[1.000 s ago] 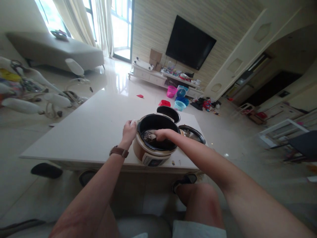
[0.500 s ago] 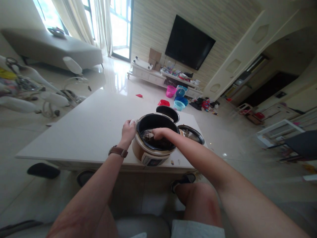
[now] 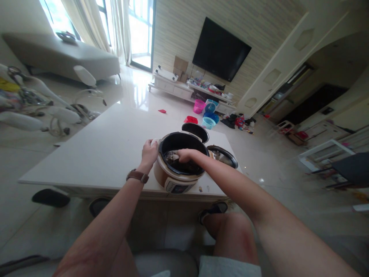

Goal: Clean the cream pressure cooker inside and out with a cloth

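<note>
A tan electric cooker (image 3: 170,181) with a black inner pot (image 3: 184,141) stands near the front edge of a white table (image 3: 115,146). My left hand (image 3: 149,152), a brown watch at its wrist, grips the cooker's left rim. My right hand (image 3: 184,154) reaches down inside the pot with fingers closed on a dark patterned cloth (image 3: 173,156). The pot's floor is mostly hidden by that hand.
A round black lid (image 3: 196,130) lies behind the cooker and a second dark-rimmed lid (image 3: 223,155) to its right. Coloured baskets (image 3: 208,109) sit on the floor before a TV stand. A grey sofa (image 3: 60,57) is at far left. My bare knees are below the table edge.
My right hand has shifted slightly left inside the pot. The left hand stays on the rim.
</note>
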`<state>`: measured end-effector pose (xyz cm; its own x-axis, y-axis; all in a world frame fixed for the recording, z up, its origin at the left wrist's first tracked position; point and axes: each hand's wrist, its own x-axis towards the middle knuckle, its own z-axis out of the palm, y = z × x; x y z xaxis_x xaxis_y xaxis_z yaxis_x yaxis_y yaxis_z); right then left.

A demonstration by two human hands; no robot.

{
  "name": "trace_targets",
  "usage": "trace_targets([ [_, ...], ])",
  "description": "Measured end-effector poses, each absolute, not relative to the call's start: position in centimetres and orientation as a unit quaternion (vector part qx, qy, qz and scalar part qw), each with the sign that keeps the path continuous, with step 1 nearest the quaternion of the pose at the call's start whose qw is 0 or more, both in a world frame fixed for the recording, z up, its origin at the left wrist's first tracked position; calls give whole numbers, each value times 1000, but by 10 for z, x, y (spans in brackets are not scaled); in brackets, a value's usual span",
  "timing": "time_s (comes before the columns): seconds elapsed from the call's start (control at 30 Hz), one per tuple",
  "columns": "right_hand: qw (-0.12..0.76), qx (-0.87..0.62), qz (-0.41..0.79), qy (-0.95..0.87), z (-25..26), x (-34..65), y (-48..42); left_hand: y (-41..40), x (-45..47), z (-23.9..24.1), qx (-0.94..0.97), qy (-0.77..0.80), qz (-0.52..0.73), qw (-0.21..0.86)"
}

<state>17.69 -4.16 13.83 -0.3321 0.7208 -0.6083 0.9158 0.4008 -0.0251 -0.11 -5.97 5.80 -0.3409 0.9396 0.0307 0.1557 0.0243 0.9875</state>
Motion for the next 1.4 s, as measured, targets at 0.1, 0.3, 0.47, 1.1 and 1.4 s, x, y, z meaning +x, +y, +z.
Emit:
trace_targets([
  [0.1,278,517,-189,787,141,175,-43,-60,-1,59,443,619,538,363],
  [0.3,286,520,-192,781,142,172,-44,-60,-1,59,440,620,540,360],
  [0.47,278,522,-196,783,139,175,-43,-58,-1,55,443,618,542,359],
  [1.1,265,526,-182,787,134,172,-41,-59,-1,58,440,622,540,357],
  [1.4,269,522,-176,790,136,171,-42,-59,-1,59,436,619,545,359],
])
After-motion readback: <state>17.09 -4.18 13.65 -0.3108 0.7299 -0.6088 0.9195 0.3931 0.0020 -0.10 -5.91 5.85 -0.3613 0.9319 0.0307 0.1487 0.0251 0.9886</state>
